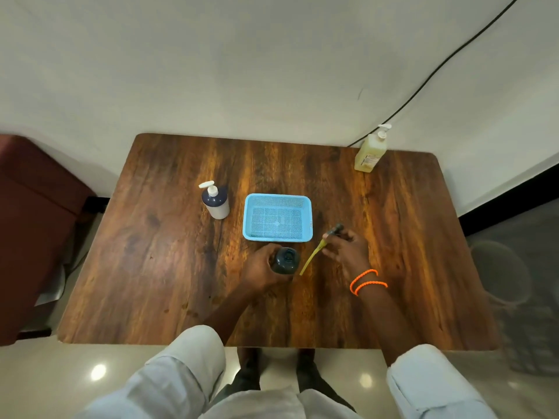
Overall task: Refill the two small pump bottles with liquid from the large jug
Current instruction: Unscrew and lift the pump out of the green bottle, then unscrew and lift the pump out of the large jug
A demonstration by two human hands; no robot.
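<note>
Two pump bottles share the wooden table: a white-pumped one stands left of the blue basket, while the left hand grips an open dark bottle just in front of the basket. The right hand pinches the removed pump, its yellowish tube slanting toward the bottle. A yellow jug stands well apart at the far right corner. The pump head is mostly hidden by the fingers.
</note>
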